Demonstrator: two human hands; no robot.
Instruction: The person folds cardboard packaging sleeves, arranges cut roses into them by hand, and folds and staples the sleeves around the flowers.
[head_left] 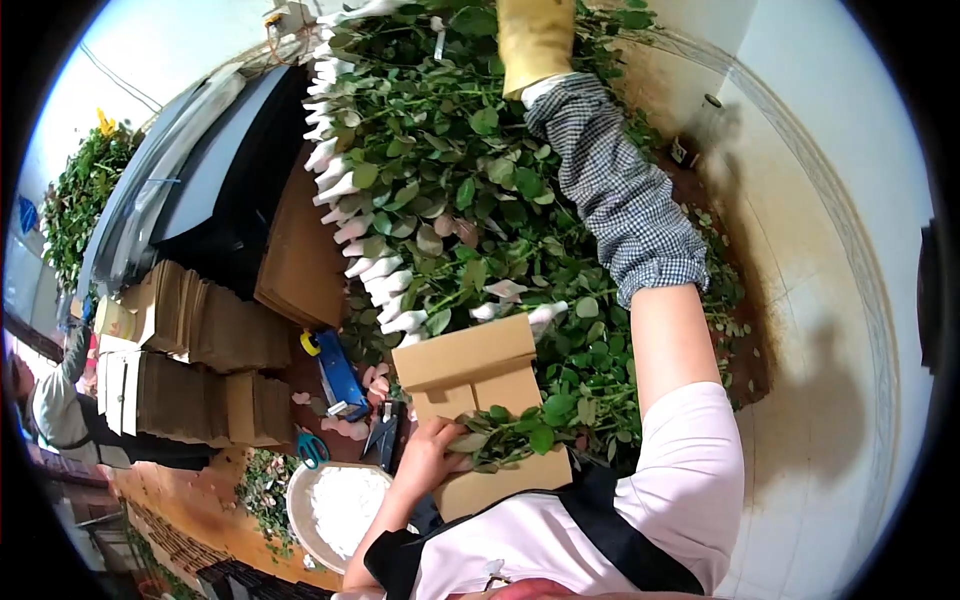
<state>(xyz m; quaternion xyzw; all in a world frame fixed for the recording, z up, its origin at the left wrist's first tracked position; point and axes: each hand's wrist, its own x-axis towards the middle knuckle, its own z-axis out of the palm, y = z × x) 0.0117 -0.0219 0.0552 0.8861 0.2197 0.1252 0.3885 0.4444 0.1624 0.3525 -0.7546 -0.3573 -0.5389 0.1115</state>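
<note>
My left hand (430,462) is bare and closed round the left end of some leafy rose stems (535,432). They lie across a piece of folded brown cardboard (478,360) in front of my body. The ends in that hand are hidden by the fingers. Stretched far forward, my right hand (537,45) wears a yellow glove over the heap of leafy roses (450,190). Its fingers are cut off by the top of the frame, so I cannot see whether they grip anything. White sleeves (335,188) cover the flower heads along the heap's left edge.
Left of the cardboard are a white tub (345,515) of white pieces, teal scissors (312,450), a black stapler (382,438) and a blue tape dispenser (340,375). Stacked cardboard (190,380) stands farther left. Another person (65,400) is at the far left; a wall (820,250) bounds the right.
</note>
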